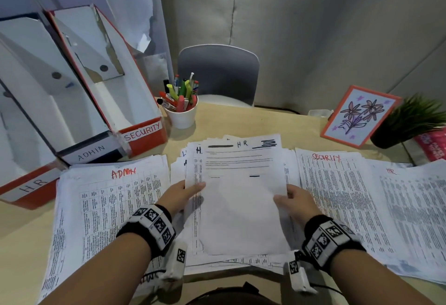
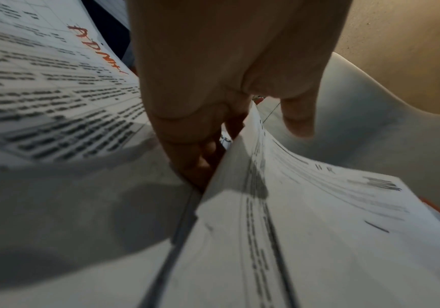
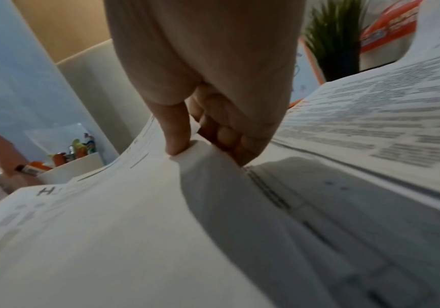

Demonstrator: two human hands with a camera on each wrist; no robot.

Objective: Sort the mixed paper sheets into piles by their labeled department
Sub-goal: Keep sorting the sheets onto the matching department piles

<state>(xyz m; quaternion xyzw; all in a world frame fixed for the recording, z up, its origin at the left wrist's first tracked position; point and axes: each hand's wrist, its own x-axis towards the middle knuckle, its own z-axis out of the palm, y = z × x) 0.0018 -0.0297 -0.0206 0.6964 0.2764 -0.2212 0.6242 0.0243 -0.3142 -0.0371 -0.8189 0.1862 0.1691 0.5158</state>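
A mixed stack of sheets point(image 1: 231, 259) lies at the table's middle, its top sheet point(image 1: 241, 198) labeled HR in black. My left hand point(image 1: 185, 192) holds the stack's left edge, thumb above and fingers under some sheets point(image 2: 306, 239). At the top sheet's right edge my right hand point(image 1: 289, 199) pinches it point(image 3: 140, 229) with thumb over and fingers below. An ADMIN pile point(image 1: 108, 205) lies to the left. To the right are a SECURITY pile point(image 1: 337, 198) and an HR pile point(image 1: 415, 208).
Three file boxes stand at the left, labeled SECURITY point(image 1: 142, 132), ADMIN point(image 1: 91, 152) and HR point(image 1: 31, 185). A white cup of pens point(image 1: 181, 111) is behind the stack. A framed flower drawing point(image 1: 359, 116) and a potted plant point(image 1: 410, 121) stand at the back right.
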